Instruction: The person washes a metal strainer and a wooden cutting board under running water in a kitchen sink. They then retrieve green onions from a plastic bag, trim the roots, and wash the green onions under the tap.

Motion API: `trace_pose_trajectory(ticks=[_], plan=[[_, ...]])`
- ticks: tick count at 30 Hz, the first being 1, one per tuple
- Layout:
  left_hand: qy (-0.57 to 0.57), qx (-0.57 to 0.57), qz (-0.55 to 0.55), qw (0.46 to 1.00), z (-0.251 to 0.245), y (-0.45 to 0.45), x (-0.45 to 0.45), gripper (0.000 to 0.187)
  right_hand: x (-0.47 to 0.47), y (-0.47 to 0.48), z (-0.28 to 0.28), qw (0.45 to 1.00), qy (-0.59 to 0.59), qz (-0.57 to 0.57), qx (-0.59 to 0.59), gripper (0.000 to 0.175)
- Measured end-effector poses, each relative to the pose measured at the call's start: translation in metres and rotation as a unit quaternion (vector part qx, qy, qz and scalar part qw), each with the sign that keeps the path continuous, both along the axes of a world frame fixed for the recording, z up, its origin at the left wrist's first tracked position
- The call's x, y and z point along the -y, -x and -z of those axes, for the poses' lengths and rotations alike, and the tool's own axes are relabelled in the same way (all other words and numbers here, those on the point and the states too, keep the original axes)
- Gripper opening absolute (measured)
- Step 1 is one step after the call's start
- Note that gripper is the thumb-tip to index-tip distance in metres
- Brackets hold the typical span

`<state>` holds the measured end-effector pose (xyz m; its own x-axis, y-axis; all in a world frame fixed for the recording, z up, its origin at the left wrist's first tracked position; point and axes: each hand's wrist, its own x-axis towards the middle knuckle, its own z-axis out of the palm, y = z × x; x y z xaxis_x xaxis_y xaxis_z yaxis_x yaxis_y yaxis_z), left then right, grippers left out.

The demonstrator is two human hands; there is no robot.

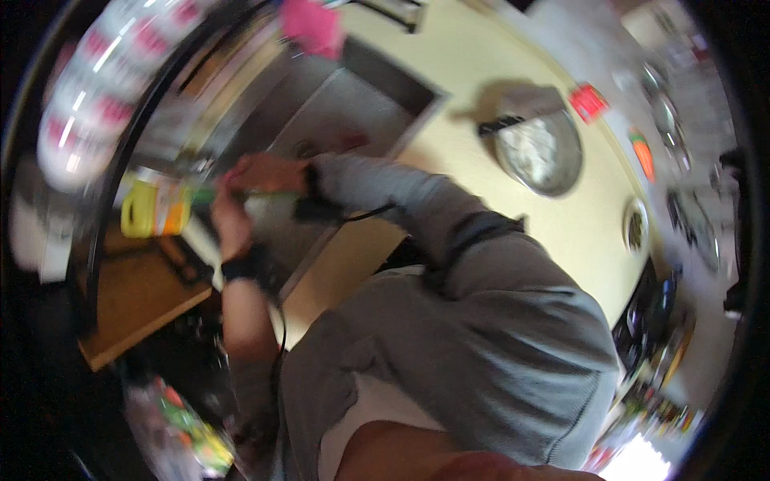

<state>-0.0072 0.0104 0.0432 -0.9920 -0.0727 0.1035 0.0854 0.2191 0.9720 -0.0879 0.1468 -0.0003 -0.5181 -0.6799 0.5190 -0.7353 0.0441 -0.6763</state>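
Note:
Both my hands meet over the near end of a stainless steel sink [355, 102], close to the faucet [201, 162]. My left hand [230, 219] reaches up from below, with a dark band on its wrist. From the right comes my right hand [271, 173], its fingers against the left hand's fingers. Blur hides whether anything is between them. Just left of the hands is a blurred green thing [203, 195], beside a yellow jug [156, 207] with an orange and white label.
A metal bowl [568, 150] of white contents stands on the cream counter [475, 54], with a grey flat item [532, 99] at its rim. A pink cloth [313, 27] hangs by the sink's far end. Plastic-wrapped bottles [90, 114] stand at left, above a wooden board [144, 288].

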Motion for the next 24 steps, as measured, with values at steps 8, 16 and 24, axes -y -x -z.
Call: trace_pose_trajectory(ticks=[8, 16, 24], plan=[[-0.347, 0.122, -0.054, 0.928, 0.012, 0.006, -0.022, 0.032, -0.012, -0.005, -0.02, 0.995, -0.083, -0.05, -0.024, 0.035], [-0.387, 0.081, -0.157, 0.905, -0.001, 0.008, -0.002, 0.026, -0.021, -0.003, -0.03, 0.949, -0.216, -0.09, 0.21, 0.038], [-0.393, -0.023, -0.155, 0.906, 0.0, 0.022, -0.006, 0.024, -0.013, 0.0, -0.024, 0.936, -0.198, -0.073, 0.283, 0.039]])
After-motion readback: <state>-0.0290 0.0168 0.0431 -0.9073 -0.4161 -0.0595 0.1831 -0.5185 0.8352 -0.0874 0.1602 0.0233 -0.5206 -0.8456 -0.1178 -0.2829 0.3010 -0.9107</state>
